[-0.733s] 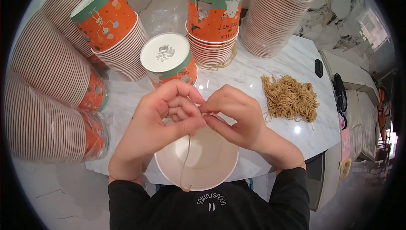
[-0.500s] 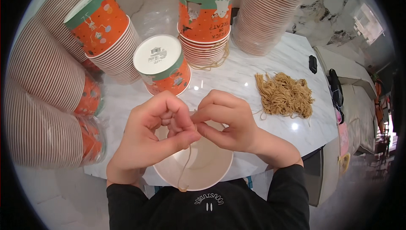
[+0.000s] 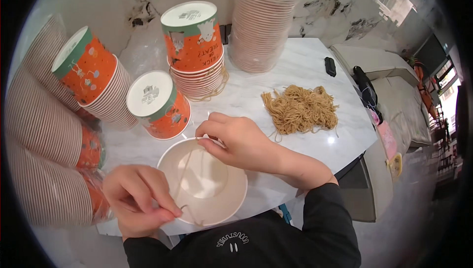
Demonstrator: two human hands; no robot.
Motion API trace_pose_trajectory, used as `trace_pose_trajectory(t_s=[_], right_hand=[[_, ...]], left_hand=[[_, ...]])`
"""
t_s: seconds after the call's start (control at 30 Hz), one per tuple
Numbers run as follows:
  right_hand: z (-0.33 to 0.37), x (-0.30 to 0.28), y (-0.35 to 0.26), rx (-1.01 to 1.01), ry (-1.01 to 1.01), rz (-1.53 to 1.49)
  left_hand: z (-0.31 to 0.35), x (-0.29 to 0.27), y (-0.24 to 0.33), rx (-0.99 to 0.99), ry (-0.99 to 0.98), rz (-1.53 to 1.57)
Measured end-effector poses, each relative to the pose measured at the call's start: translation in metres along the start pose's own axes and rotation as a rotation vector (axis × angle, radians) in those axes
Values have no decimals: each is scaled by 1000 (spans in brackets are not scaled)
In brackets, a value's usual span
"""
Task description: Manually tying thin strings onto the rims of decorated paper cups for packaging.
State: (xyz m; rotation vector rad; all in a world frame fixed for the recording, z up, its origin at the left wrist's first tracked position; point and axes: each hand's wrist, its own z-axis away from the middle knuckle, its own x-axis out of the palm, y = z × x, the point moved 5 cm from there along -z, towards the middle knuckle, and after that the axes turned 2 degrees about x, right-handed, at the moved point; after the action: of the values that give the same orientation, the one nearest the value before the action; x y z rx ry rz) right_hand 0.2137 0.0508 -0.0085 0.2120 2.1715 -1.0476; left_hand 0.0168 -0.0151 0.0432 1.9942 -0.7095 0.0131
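A white-lined paper bucket [image 3: 229,191] stands mouth up on the table edge just in front of me. Tan cord [image 3: 183,169] runs across its opening, and an end of cord shows at the near rim. At the near left of the rim, my left hand [image 3: 138,196] is closed in a pinch on the cord. My right hand [image 3: 241,142] is over the far rim, thumb and forefinger pinched together on the cord there. A single upturned orange and green bucket [image 3: 170,115] sits just beyond. To the right lies a tangled pile of tan cord [image 3: 301,110].
A stack of upturned buckets [image 3: 194,46] with cord loops hanging from it is at the back. Several more bucket stacks [image 3: 44,115] crowd the left, and a tall wrapped stack [image 3: 258,26] rises behind. A small black object [image 3: 330,67] lies near the right table edge.
My hands, close together above the bucket before, are now apart: the left has moved down and left, the right to the far rim. The view has shifted to the right.
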Motion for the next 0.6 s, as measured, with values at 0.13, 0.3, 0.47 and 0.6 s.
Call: trace_pose_trajectory(t_s=[0.13, 0.3, 0.47, 0.6], right_hand=[[0, -24, 1, 268, -193, -57], [8, -69, 11, 295, -108, -109], [13, -129, 4, 346, 328, -248], [13, -178, -9, 77, 734, -233]], left_hand=[[1, 23, 6, 31, -404, -189], [6, 48, 6, 22, -751, -295], [20, 59, 6, 86, -764, -761], [21, 54, -16, -115, -783, -1167]])
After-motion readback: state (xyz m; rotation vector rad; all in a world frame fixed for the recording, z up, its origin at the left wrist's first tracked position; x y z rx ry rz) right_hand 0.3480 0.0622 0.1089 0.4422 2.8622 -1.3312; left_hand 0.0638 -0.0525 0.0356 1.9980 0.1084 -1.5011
